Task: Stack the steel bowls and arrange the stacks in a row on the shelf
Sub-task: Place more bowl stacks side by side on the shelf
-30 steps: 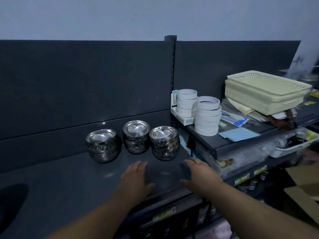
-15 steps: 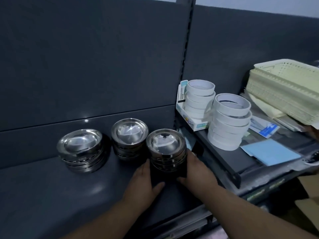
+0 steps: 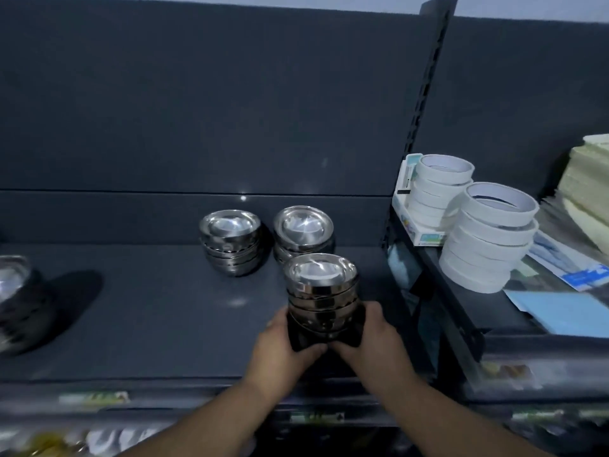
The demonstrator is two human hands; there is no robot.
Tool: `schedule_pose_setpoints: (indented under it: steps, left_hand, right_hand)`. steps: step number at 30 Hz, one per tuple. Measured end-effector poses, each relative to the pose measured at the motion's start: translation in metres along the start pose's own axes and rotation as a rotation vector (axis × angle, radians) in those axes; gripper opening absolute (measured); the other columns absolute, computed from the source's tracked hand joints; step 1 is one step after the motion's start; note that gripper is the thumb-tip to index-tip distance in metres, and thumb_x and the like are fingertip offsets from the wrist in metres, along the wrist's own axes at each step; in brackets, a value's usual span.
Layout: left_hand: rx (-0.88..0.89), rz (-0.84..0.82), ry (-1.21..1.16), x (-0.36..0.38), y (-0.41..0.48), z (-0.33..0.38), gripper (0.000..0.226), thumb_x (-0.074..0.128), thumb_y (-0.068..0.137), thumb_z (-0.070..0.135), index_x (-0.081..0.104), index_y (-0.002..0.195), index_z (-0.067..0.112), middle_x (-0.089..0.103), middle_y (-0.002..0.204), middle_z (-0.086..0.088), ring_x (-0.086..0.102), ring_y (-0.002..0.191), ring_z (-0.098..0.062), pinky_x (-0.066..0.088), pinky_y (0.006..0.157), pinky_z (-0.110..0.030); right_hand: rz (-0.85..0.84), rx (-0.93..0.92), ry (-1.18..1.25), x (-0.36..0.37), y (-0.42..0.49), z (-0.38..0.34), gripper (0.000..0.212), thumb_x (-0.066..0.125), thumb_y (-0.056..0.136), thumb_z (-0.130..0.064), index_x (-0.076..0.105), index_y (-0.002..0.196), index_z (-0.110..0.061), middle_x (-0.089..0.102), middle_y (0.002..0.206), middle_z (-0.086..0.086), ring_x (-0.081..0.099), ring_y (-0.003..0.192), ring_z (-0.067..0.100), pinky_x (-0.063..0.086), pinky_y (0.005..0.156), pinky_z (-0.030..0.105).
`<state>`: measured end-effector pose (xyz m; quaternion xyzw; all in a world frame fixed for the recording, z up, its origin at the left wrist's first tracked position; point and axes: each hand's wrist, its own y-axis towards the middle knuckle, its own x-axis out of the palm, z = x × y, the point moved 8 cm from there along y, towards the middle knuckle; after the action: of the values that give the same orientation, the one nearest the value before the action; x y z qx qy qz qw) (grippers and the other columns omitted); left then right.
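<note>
Left hand: the left hand [image 3: 286,341] is curling closed around the left side of the held stack [image 3: 321,296], low and centre in the frame, thumb tucking under its base.
Right hand: the right hand [image 3: 374,338] is wrapping the opposite side of the same stack, fingers closed, thumb nearly meeting the left one.
Held stack: round, polished steel bowls are nesting in a short column, mirror-bright rims catching light; whether it is resting on the shelf [image 3: 148,324] or lifted cannot be told.
Middle stack: a second stack [image 3: 303,234] is sitting just behind the held one, towards the frame's centre.
Left stack: a third stack [image 3: 230,240] is standing beside it, apart, further left.
Shelf: a flat, matte dark grey surface is carrying the stacks.
Frame's left edge: a blurred shiny metal object [image 3: 13,278] is showing partly.
Right side: white tape rolls [image 3: 487,235] are piling up in smooth rings on a higher ledge.
</note>
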<state>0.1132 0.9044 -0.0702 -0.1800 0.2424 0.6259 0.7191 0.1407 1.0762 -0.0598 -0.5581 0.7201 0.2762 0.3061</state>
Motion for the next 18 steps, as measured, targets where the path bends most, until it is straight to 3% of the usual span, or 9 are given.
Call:
schedule_pose_setpoints:
  steps: [5,11,18]
  left_hand:
    - [-0.096,0.058,0.016,-0.056,-0.019,-0.034,0.069,0.081,0.071,0.036,0.047,0.129,0.021,0.063,0.117,0.008,0.054,0.101,0.000,0.035,0.080,-0.006]
    - [-0.152,0.103,0.074,-0.142,-0.029,-0.095,0.065,0.082,0.069,0.039,0.050,0.123,0.022,0.059,0.110,0.010,0.051,0.097,-0.001,0.036,0.080,-0.010]
    - [-0.136,0.059,0.077,-0.226,-0.018,-0.154,0.062,0.082,0.068,0.042,0.050,0.119,0.027,0.057,0.109,0.014,0.055,0.105,-0.005,0.037,0.081,-0.012]
  right_hand:
    - [-0.081,-0.104,0.006,0.042,-0.008,-0.046,0.059,0.081,0.073,-0.035,0.040,0.113,-0.020,0.065,0.114,0.001,0.062,0.103,0.019,0.049,0.080,0.029]
    - [-0.156,-0.208,0.002,0.112,-0.013,-0.122,0.052,0.077,0.076,-0.031,0.036,0.107,-0.025,0.064,0.113,0.002,0.063,0.104,0.020,0.048,0.080,0.029]
    - [-0.143,-0.148,0.021,0.184,-0.011,-0.193,0.055,0.079,0.074,-0.034,0.038,0.111,-0.026,0.065,0.115,-0.002,0.063,0.105,0.017,0.052,0.082,0.031]
